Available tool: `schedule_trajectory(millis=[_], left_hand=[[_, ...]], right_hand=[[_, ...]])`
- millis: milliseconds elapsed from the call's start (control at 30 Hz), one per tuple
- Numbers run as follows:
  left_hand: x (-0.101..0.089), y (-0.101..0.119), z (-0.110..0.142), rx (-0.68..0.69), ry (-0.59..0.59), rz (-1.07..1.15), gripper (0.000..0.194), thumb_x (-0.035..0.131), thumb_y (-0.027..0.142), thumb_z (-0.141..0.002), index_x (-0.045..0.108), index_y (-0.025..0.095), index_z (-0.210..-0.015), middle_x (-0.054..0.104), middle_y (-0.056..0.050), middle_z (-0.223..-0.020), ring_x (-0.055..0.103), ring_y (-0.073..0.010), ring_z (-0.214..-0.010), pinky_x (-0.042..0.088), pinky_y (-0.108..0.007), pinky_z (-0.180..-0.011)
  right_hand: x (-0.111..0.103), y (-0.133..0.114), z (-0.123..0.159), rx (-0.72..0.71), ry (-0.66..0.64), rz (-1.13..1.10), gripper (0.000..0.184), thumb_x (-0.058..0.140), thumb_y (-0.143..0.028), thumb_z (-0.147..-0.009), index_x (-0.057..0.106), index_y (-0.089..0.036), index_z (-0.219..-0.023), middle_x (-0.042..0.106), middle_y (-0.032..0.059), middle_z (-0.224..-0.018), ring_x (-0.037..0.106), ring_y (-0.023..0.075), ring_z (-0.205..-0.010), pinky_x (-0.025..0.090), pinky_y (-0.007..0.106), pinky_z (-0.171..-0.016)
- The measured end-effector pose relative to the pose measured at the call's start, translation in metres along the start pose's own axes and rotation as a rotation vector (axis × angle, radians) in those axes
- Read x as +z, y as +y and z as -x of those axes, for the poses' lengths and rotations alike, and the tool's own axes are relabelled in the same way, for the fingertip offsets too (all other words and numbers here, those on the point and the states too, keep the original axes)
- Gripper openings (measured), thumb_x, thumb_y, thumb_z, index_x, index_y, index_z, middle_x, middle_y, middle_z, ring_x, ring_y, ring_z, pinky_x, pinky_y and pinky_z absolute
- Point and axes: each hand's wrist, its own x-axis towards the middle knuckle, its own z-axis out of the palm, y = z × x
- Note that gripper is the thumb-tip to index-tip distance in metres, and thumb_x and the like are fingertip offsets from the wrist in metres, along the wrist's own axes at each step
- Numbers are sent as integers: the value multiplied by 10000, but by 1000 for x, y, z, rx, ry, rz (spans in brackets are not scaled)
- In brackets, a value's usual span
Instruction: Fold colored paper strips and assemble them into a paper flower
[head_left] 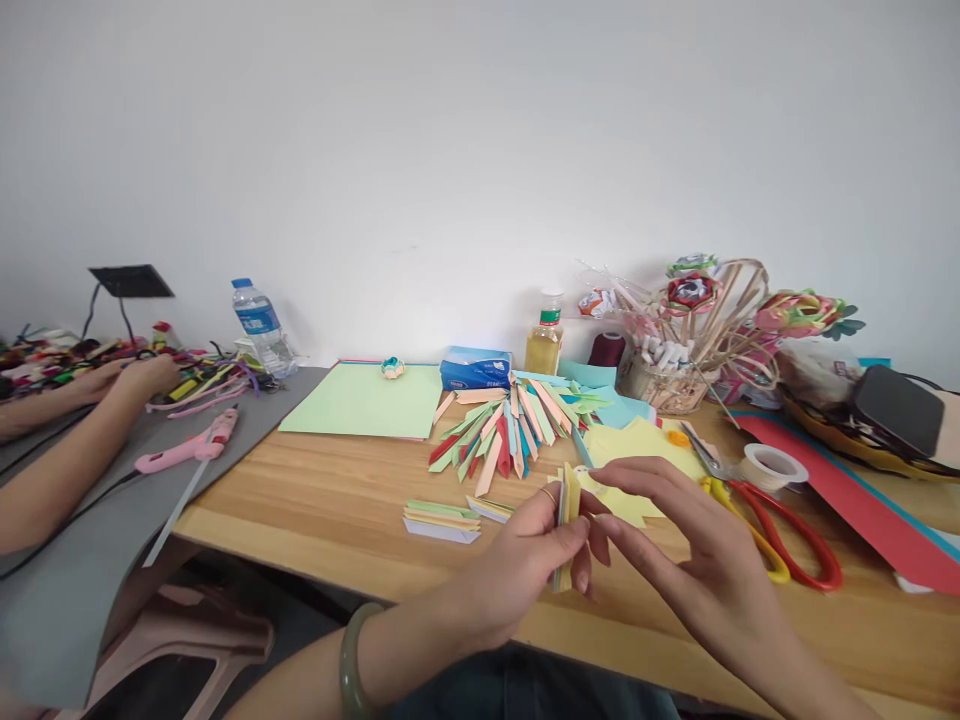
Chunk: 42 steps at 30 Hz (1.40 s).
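My left hand [529, 545], with a ring and a green bangle, pinches a small stack of folded paper strips [568, 520], yellow on its near side, held upright over the table's front edge. Just right of it is my right hand [694, 555], fingers outstretched and slightly apart, the tips close to the stack. Whether they touch it I cannot tell. On the table to the left lies another layered bundle of folded strips [441, 521] in green, yellow and white. A further bundle [491, 508] is partly hidden by my left hand. Behind spreads a pile of colourful folded strips [504, 425].
Right of my hands lie scissors [806, 545] and a tape roll [772, 466]. At the back stand a blue tissue pack [474, 372], an oil-coloured bottle [544, 345] and a basket of paper flowers [664, 385]. Leftward, another person's arms [82, 440] work near a pink glue gun [187, 448].
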Motion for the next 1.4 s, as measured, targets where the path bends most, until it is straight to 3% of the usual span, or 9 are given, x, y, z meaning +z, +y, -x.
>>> schedule_trajectory(millis=[167,333,433,667,967,1267,1400], left_hand=[[0,0,10,17,-72,-132,239,505,391,-833,473,156,-805,467,15,-682,397,-60,-548,394,-210,-578],[-1,1,15,13,-157,-210,293,453,436,-851,469,149,-910,480,-2,-721,408,-73,-585,404,-223,-610],[0,1,16,41,-182,-211,317,413,453,-864,466,140,-868,472,-3,-705,407,-72,-586,403,-220,-607],[0,-3,15,65,-189,-156,309,418,429,-871,476,125,-872,501,-19,-710,410,-69,-570,404,-213,-580],[1,-4,14,17,-143,-109,327,496,444,-828,489,120,-867,500,-5,-656,391,-54,-510,368,-189,-518],[0,-1,17,22,-167,-205,318,442,434,-858,463,122,-920,493,-6,-689,389,-62,-538,374,-203,-539],[2,2,21,10,-153,-310,303,409,419,-877,461,123,-913,477,-4,-710,383,-69,-579,369,-212,-581]], right_hand=[[-2,-9,-4,30,-18,-10,282,553,-247,-828,530,-320,-1099,598,31,-1009,582,179,-858,512,275,-680],[-2,-12,-3,100,-4,-48,203,573,-264,-807,591,-286,-1008,658,-1,-826,608,150,-716,520,253,-635],[-3,-15,-3,164,13,-74,179,571,-278,-796,617,-255,-968,672,1,-780,622,151,-695,527,254,-632],[-3,-20,-8,257,10,-139,129,598,-317,-781,641,-212,-842,653,-3,-683,608,129,-610,512,231,-585],[-3,-23,-6,209,52,-71,137,590,-282,-791,664,-221,-889,671,-5,-696,625,126,-614,509,217,-593],[-5,-23,-6,226,26,-73,143,610,-309,-773,659,-225,-878,665,-2,-700,617,134,-636,500,220,-589],[-7,-24,-9,288,3,-115,127,623,-343,-757,651,-222,-782,639,-14,-644,595,129,-603,483,211,-566]])
